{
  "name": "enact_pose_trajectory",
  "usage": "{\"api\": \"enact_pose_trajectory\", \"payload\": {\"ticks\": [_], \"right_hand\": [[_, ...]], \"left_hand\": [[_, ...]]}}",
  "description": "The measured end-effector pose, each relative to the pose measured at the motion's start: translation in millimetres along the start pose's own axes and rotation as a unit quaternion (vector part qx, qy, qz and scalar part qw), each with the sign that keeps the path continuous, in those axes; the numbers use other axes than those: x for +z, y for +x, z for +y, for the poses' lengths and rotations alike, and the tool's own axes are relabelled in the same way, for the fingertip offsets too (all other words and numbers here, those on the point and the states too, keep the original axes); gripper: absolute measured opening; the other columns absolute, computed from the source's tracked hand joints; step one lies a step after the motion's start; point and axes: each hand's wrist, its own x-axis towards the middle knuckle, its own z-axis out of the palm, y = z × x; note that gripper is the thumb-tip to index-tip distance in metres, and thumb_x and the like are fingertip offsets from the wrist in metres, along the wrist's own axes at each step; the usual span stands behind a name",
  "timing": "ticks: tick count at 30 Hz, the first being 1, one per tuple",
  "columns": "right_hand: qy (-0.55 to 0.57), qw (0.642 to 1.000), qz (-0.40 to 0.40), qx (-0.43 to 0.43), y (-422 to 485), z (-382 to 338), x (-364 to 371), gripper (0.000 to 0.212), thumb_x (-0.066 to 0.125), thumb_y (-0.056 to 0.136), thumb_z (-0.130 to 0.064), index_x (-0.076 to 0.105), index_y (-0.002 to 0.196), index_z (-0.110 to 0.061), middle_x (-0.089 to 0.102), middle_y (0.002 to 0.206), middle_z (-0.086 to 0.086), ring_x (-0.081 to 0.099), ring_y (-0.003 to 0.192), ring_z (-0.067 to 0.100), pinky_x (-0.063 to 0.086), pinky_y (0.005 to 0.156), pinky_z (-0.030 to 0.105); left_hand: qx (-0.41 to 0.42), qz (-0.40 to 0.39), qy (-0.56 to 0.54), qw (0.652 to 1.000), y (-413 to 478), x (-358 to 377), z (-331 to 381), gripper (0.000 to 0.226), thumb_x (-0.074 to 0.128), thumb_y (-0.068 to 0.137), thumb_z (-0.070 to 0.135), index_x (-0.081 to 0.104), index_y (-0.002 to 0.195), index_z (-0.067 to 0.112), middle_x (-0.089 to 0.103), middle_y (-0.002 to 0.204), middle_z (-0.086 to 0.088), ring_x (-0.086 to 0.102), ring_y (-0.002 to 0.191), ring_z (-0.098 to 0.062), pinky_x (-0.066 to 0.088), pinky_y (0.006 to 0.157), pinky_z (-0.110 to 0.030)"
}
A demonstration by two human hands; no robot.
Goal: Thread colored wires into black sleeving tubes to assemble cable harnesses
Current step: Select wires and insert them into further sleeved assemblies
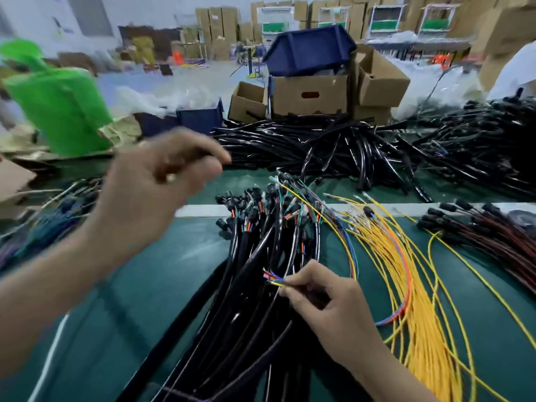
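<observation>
Fingers (304,274) on the right hand (333,311) pinch the wire tips (271,278) together, prob so they slip into one of the far tubes (290,140), left hand (162,181) too blurry to tell its grip.

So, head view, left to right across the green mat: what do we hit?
blue wire bundle → left hand → black sleeved harnesses → yellow wires → dark red wires

Your green tabletop (162,271) carries black sleeved harnesses (261,256) at centre, yellow wires (412,285) to their right, dark red wires (493,236) far right, black tubes (304,146) heaped upper centre.
</observation>
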Motion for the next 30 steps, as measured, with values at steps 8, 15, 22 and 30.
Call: {"api": "enact_pose_trajectory", "payload": {"ticks": [8, 15, 22, 30], "right_hand": [[0.089, 0.993, -0.006, 0.072, -1, -11, -1, 0.01, 0.08, 0.073, -0.019, 0.071, 0.075, -0.024, 0.068, 0.068, 0.004, 0.051, 0.056, 0.011, 0.04, 0.056, 0.022], [0.198, 0.973, -0.064, 0.105, 3, -21, -5, 0.017, 0.073, 0.064, -0.028, 0.073, 0.075, -0.015, 0.071, 0.068, 0.013, 0.061, 0.065, 0.02, 0.045, 0.064, 0.024], [0.256, 0.954, -0.116, 0.108, 5, -29, -7, 0.013, 0.066, 0.072, -0.012, 0.069, 0.078, -0.001, 0.063, 0.056, 0.005, 0.054, 0.048, 0.0, 0.038, 0.051, 0.004], [0.234, 0.954, -0.134, 0.132, 4, -28, -7, 0.006, 0.061, 0.082, 0.007, 0.066, 0.078, 0.007, 0.057, 0.051, 0.003, 0.048, 0.043, -0.002, 0.035, 0.048, 0.004]], "left_hand": [[-0.077, -0.079, 0.065, 0.992, -80, 56, -39, 0.013, 0.077, 0.076, 0.009, 0.073, 0.085, 0.019, 0.064, 0.079, 0.006, 0.058, 0.076, -0.001, 0.042, 0.073, -0.011], [-0.101, -0.13, -0.052, 0.985, -80, 43, -44, 0.02, 0.074, 0.071, 0.029, 0.075, 0.087, 0.017, 0.067, 0.077, 0.009, 0.061, 0.072, -0.004, 0.043, 0.07, -0.012], [-0.115, -0.159, -0.116, 0.974, -81, 43, -38, 0.019, 0.079, 0.07, 0.025, 0.076, 0.088, 0.019, 0.067, 0.072, 0.006, 0.06, 0.06, -0.004, 0.047, 0.066, -0.019], [-0.065, -0.173, -0.067, 0.98, -82, 41, -31, 0.02, 0.075, 0.072, 0.022, 0.076, 0.091, 0.023, 0.067, 0.075, 0.008, 0.062, 0.068, -0.002, 0.045, 0.069, -0.014]]}}
